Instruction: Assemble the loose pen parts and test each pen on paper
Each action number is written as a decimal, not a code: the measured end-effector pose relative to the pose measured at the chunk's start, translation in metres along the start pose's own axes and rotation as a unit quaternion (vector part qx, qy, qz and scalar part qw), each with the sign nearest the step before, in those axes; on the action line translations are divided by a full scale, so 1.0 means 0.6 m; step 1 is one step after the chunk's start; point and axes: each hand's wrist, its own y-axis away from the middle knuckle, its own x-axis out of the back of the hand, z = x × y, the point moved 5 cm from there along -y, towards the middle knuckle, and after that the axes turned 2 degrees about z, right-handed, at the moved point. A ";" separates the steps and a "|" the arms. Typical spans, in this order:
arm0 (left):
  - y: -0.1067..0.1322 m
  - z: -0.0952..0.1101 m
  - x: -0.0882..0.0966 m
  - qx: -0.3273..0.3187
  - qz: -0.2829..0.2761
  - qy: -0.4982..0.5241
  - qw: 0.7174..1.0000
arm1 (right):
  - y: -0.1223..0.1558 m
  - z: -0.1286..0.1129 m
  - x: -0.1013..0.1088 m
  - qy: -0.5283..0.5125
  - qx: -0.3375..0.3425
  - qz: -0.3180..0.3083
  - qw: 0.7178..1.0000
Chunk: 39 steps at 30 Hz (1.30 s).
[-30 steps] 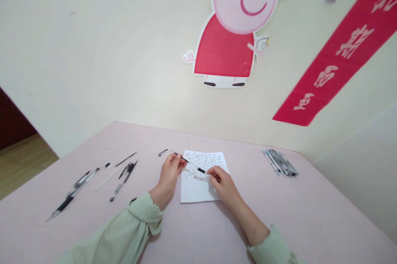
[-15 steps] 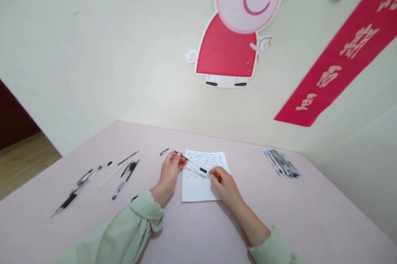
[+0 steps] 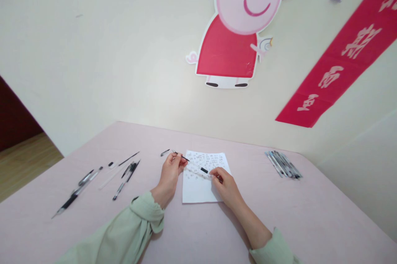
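Observation:
My left hand (image 3: 169,174) is closed, pinching a thin dark pen refill (image 3: 184,158) that points down to the right. My right hand (image 3: 224,183) pinches the right end of a clear pen barrel (image 3: 196,170) with a black patch on it. The refill's lower tip and the barrel's left end are close together; whether they touch I cannot tell. Both are held over a white sheet of paper (image 3: 198,194) covered with handwriting in its upper part. Just beyond my left hand a small black pen cap (image 3: 165,153) lies on the table.
On the left of the pink-covered table (image 3: 173,231) lie a black-grip pen (image 3: 70,201), another pen (image 3: 125,181), a thin dark refill (image 3: 128,159), a clear tube (image 3: 109,179) and a small black piece (image 3: 111,164). A pile of several pens (image 3: 283,164) lies at the right. A wall rises behind.

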 end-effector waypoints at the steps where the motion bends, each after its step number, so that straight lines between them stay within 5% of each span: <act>1: 0.000 0.000 0.000 -0.001 0.000 0.001 1.000 | 0.000 0.000 0.000 -0.002 -0.001 0.000 1.000; 39: -0.004 -0.005 0.003 0.003 -0.004 0.003 1.000 | -0.003 0.006 -0.002 -0.037 -0.006 0.009 0.999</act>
